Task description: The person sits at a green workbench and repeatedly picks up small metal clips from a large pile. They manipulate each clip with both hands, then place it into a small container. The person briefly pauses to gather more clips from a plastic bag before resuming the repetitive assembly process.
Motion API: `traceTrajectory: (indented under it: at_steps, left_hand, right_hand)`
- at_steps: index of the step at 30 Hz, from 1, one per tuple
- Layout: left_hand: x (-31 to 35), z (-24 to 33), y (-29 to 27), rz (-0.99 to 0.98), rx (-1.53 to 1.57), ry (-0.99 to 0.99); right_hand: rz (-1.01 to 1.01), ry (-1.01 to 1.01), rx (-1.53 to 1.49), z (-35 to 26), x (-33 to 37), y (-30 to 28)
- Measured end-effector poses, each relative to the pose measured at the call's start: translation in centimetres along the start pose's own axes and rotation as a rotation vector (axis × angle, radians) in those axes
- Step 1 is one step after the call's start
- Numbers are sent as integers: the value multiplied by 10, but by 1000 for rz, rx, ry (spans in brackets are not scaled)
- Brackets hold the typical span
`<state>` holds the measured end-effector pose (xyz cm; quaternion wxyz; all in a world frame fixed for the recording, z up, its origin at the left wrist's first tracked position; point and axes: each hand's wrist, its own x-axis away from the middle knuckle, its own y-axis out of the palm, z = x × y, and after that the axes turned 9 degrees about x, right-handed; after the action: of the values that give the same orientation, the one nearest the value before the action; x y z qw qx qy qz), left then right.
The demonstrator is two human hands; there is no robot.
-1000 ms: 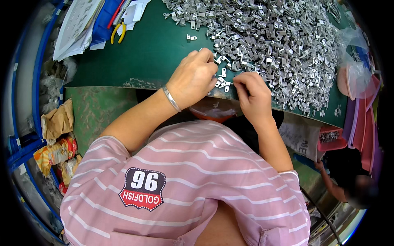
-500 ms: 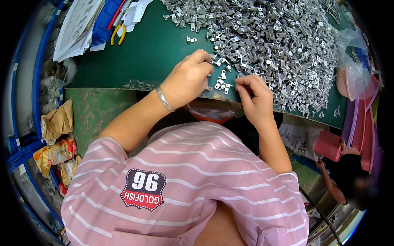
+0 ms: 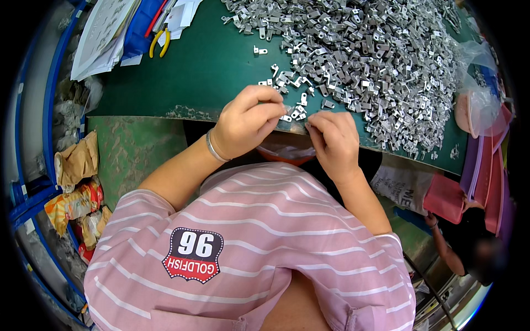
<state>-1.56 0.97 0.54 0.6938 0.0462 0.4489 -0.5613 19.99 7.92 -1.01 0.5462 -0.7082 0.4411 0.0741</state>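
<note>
My left hand, with a silver bangle at its wrist, is over the front edge of the green table. Its thumb and fingers are pinched together, and whatever is in them is hidden. Close to its fingertips lie a few loose small metal brackets. To the right, my right hand is also closed in a pinch at the table edge. A small greyish metal bit, seemingly a bracket, shows at its fingertips. Beyond both hands spreads a large heap of the same bent, holed silver brackets.
Papers, a blue bin and yellow-handled pliers occupy the table's far left. A pink container with clear plastic stands at the right. Below the table edge is an orange-rimmed container. Another person's arm shows at lower right.
My left hand has come down from the loose brackets toward the table's front edge. My right hand has shifted left and slightly nearer, so the fingertips are closer together.
</note>
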Motion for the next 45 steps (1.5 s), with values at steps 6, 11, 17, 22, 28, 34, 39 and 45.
traceTrajectory:
  at_steps: [6, 11, 17, 22, 28, 34, 39, 45]
  left_hand:
    - [21, -7, 3, -154, 65, 23]
    - [14, 6, 5, -129, -73, -82]
    - [18, 1, 5, -170, -129, -65]
    - [31, -2, 5, -152, -37, -5]
    - [38, 2, -2, -226, 47, -20]
    - [16, 2, -2, -108, -160, -236]
    - [17, -2, -2, -94, -33, -237]
    - [16, -1, 2, -186, -27, -223]
  right_hand:
    - [-131, -37, -177, -5, 9, -4]
    - [12, 60, -74, -7, -1, 5]
    - [-65, 94, 184, -20, -19, 8]
    - [-6, 52, 108, -12, -9, 9]
    - [-143, -157, -199, 0, 2, 2]
    - [-79, -41, -42, -16, -10, 9]
    - [0, -37, -63, -13, -3, 14]
    - [-35, -103, -96, -8, -1, 13]
